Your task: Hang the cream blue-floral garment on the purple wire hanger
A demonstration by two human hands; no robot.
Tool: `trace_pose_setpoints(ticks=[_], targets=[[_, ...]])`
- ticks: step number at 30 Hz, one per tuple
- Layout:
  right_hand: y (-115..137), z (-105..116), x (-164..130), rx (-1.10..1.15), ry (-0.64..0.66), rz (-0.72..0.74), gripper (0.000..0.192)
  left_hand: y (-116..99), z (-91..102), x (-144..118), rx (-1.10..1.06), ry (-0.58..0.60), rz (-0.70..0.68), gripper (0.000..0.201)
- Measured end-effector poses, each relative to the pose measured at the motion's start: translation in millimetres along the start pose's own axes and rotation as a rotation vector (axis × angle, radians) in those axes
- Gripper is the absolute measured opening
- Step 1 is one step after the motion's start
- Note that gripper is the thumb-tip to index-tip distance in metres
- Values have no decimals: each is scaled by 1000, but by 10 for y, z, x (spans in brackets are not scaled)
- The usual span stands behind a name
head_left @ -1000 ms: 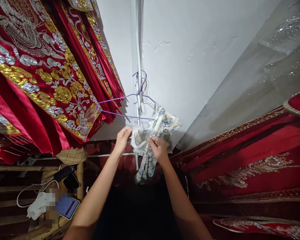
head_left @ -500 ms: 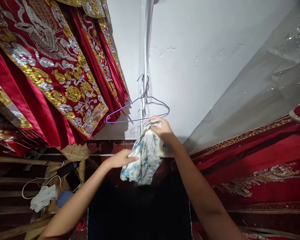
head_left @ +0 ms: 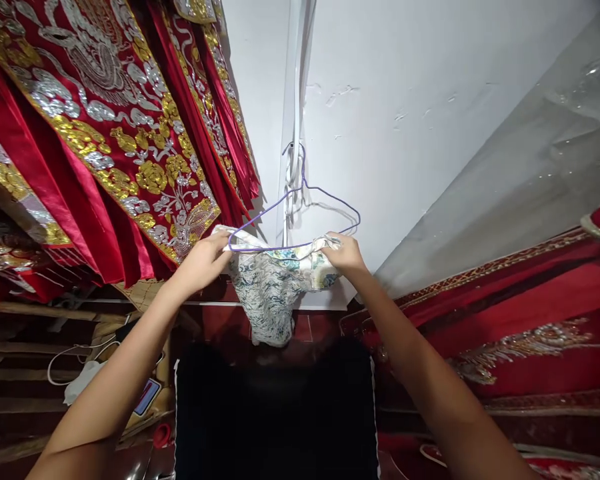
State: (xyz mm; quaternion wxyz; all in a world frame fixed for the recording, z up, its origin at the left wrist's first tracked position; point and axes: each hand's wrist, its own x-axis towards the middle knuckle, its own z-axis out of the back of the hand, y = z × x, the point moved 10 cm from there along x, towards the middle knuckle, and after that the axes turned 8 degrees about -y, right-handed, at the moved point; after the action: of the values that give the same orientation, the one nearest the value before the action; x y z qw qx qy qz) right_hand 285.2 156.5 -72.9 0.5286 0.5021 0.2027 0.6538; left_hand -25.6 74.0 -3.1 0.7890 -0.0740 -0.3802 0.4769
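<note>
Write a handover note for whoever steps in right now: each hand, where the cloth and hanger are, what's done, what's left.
Left hand: grips the left end of the patterned cloth at the hanger's left corner.
Right hand: grips the cloth's right end near the hanger's right corner.
Purple wire hanger: hooked on the white wall beside a vertical strip.
Done: the cloth is spread along the bottom bar, its middle hanging below.
Left: judging by the grip, both ends are not yet released; check that the cloth sits evenly before letting go.
Nearby: red embroidered drapes hang to the left.
</note>
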Motion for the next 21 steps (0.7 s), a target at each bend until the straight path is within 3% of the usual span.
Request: trace_pose_setpoints(ticks=[3,8,11,16,19,21], targets=[[124,99,-21,-98,22,41,11,-179,85,102,36,40,-37,19],[213,66,-45,-102,62,62,11,-97,60,-49,126,230,-9,20],[226,-18,-82,-77,69,55,8,-135,210,-100,161,157,-30,22],[365,-191,-247,15,102,19,3,-496,592,126,191,-143,-137,17],[474,-287,-373,99,139,-23,8,-549,545,423,179,-146,-147,10],[508,-298,-427,115,137,-57,17,-445,404,620,169,-97,-113,27]])
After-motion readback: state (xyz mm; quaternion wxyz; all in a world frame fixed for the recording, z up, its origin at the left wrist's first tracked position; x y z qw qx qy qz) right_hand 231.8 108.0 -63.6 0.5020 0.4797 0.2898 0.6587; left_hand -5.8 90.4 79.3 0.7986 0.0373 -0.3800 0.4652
